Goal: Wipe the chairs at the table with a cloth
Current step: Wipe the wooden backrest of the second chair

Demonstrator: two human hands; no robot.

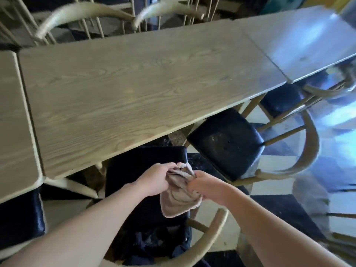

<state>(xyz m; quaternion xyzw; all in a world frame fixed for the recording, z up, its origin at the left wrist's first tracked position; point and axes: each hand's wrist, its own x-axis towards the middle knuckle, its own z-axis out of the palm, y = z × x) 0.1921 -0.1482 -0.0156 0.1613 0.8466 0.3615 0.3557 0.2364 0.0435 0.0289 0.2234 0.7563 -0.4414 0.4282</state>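
**benchwarmer:** While the whole shot is blurred a bit, the main stuff can still be made out. A pinkish-beige cloth [178,197] is held up in the air between both hands, above the nearest chair [142,170], the one with the dark padded seat tucked partly under the table [125,89].

**oakleaf_22:** Yep. The left hand [156,178] is curled round the cloth's upper left part, and the right hand [202,186] is bunched onto the right side, fingers closed on the fabric. A twisted bit of cloth is stretched between the two fists, and the rest is left hanging down below them.

**benchwarmer:** Is the seat being touched by the cloth?

**oakleaf_22:** Can't be told for sure, but the lower edge looks like it's dangling clear of it. Some dark crumpled fabric [154,245] is piled at the back of that same seat, inside the curved wooden backrest.

**benchwarmer:** A second chair [227,143] is parked just to the right, angled, dusty marks seen on its black cushion. A third one [281,99] is shoved under the table further right.

**oakleaf_22:** And two curved chair backs [81,14] are lined up across the far side of the table. Checkered floor [269,199] is visible underneath.
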